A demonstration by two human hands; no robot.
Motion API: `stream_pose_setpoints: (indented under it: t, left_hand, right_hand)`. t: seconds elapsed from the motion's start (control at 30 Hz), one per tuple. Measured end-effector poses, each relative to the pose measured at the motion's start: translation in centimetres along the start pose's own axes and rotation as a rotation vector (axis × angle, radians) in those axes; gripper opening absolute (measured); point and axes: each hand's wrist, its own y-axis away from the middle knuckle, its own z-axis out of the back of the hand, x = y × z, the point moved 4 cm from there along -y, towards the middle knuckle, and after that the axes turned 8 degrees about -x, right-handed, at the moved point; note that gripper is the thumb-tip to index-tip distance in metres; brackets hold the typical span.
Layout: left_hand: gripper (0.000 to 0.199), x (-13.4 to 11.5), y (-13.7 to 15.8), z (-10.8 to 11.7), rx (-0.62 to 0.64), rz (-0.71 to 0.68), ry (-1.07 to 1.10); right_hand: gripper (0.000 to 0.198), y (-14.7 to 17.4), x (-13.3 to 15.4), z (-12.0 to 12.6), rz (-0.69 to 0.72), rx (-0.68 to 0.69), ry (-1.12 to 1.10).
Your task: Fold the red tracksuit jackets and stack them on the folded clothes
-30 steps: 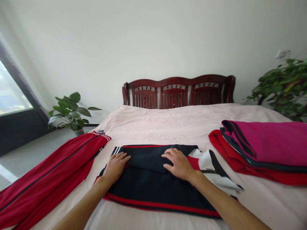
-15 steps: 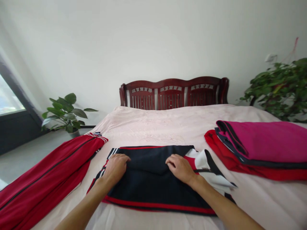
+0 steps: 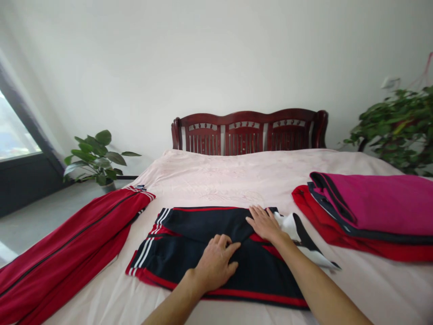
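Observation:
A navy track jacket (image 3: pixel 189 250) lies folded and flat in front of me, with red edging, white-striped cuffs at its left end and white and black cloth at its right end. My left hand (image 3: pixel 218 262) rests on the middle of the jacket, fingers slightly bent and thumb apart, gripping nothing. Farther up and to the right, my right hand (image 3: pixel 265 224) lies flat on the upper right part with fingers stretched out, near the white section (image 3: pixel 288 225). My right forearm covers part of the jacket's lower right.
A pink sheet (image 3: pixel 216 180) covers the bed. Red striped-cuff clothing (image 3: pixel 74 243) lies along the left. A stack of folded clothes with a magenta piece (image 3: pixel 382 203) on top sits at right. Behind are a wooden headboard (image 3: pixel 243 131) and potted plants (image 3: pixel 98 155) (image 3: pixel 399 124).
My left hand has moved right from the striped cuffs to the jacket's middle. My right hand has shifted slightly right and up, flattening from bent fingers. The view has shifted slightly.

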Motion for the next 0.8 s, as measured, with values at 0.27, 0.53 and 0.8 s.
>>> stream_pose_setpoints:
  t: [0.27,0.53,0.8]
  left_hand:
    - [0.04,3.9,0.9,4.4,-0.11,0.076,0.216]
    - [0.049,15.0,2.6,9.2,-0.204,0.615,-0.468]
    - [0.051,18.7,4.7,6.9,-0.104,0.658,-0.295]
  right_hand:
    - [0.059,-0.1,1.8,2.0,-0.031,-0.055,0.109]
    - [0.06,3.5,10.8,2.6,0.302,-0.08,-0.153]
    - [0.06,4.9,11.5,0.9,0.298,-0.035,-0.201]
